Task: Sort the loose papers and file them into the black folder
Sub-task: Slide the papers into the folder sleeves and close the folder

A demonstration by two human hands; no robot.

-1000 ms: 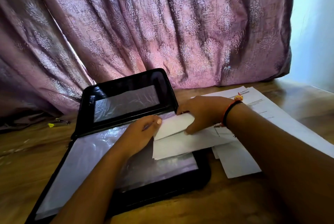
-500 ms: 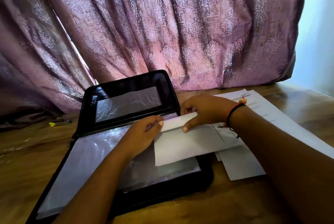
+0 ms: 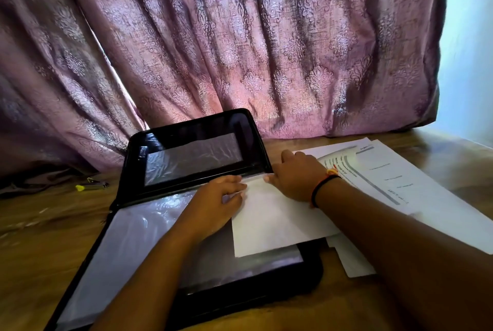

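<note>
Left hand (image 3: pixel 218 201) and right hand (image 3: pixel 294 177), palms down, mid-frame.
Fingers straight, tips close; forearms enter from the lower edge.

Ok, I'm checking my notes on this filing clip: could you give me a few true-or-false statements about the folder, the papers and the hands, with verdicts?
1. The black folder lies open on the table. True.
2. The right hand rests on the white sheet. True.
3. The printed papers lie left of the folder. False: the printed papers lie to its right.
4. The bracelet is on the left wrist. False: the bracelet is on the right wrist.
</note>
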